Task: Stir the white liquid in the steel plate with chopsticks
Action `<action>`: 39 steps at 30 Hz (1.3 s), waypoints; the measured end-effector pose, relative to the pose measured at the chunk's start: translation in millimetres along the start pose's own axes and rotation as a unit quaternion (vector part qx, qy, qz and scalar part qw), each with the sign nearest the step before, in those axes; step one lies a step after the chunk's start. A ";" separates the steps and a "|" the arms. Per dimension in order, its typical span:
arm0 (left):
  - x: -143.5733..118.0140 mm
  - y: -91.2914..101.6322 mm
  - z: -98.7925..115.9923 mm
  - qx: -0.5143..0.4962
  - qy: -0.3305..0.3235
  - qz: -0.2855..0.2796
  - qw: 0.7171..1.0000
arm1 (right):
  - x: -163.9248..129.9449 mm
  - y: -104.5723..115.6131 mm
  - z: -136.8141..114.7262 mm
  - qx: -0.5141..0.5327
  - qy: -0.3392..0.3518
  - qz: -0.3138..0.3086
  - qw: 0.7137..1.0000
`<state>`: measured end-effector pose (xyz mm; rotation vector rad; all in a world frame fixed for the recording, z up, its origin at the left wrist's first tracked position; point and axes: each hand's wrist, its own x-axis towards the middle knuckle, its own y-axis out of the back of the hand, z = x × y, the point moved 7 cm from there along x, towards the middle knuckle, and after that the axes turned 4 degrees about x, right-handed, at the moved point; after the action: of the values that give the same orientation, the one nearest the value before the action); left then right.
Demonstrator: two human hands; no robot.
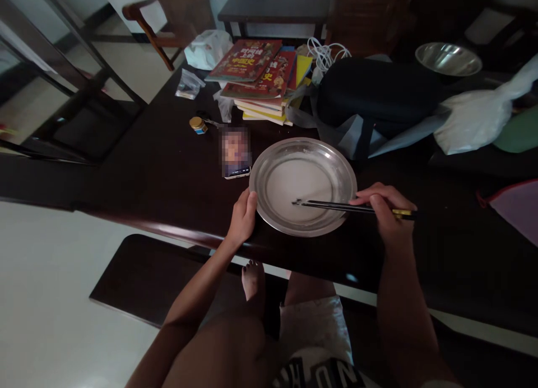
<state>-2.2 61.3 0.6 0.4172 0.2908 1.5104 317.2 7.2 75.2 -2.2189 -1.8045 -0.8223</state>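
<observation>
A round steel plate (302, 152) lies on the dark wooden table (168, 175) near its front edge. My left hand (242, 218) grips the plate's left rim. My right hand (384, 208) holds a pair of black chopsticks (336, 206) at the plate's right side. The chopsticks lie nearly level, and their tips reach the middle of the plate. The plate looks bare apart from a faint smear.
A phone (236, 152) lies left of the plate, a small jar (197, 124) beyond it. Stacked books (260, 77), a black case (378, 93), plastic bags (474, 119) and a steel bowl (448, 59) crowd the far side. A bench (138, 276) stands under the table.
</observation>
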 end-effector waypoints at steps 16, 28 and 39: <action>0.1 0.2 -1.2 0.002 -0.002 0.004 1.000 | -0.2 -10.7 -0.2 -0.036 0.004 -0.069 0.997; -0.4 0.5 -1.4 0.004 -0.002 0.006 1.000 | 0.3 -7.1 -1.7 -0.044 0.012 -0.050 0.998; -0.1 0.3 -2.2 0.005 0.001 0.002 1.000 | 0.2 -6.7 -0.7 -0.037 0.011 -0.041 0.998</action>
<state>-3.5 61.4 -1.3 0.4249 0.2982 1.5145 310.6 8.8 74.5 -2.1831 -1.8953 -0.9410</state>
